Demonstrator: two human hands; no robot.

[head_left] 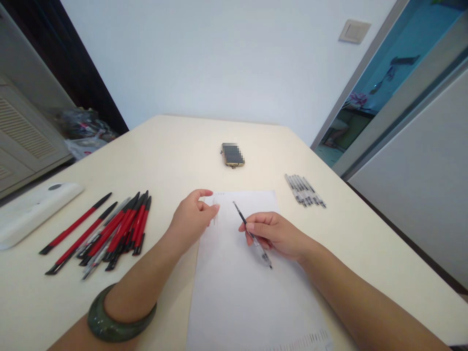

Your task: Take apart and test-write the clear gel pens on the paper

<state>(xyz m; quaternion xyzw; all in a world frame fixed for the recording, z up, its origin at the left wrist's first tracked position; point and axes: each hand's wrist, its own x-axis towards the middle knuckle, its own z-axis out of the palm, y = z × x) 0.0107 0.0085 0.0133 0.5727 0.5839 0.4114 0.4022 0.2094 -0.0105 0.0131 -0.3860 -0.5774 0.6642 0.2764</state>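
My right hand (276, 234) is closed around a thin pen refill (252, 235), dark at its far tip and clear toward the near end, held slanted over a white sheet of paper (241, 287). My left hand (193, 214) rests on the sheet's far left corner with its fingers curled and pinched together on something small and clear that I cannot make out. A dark green bangle (119, 317) sits on my left wrist.
A pile of red and black pens (109, 231) lies at the left. Several clear refills (305, 190) lie at the right. A phone (233, 155) lies farther back. A white oblong object (32, 209) sits at the cream table's (164, 146) left edge.
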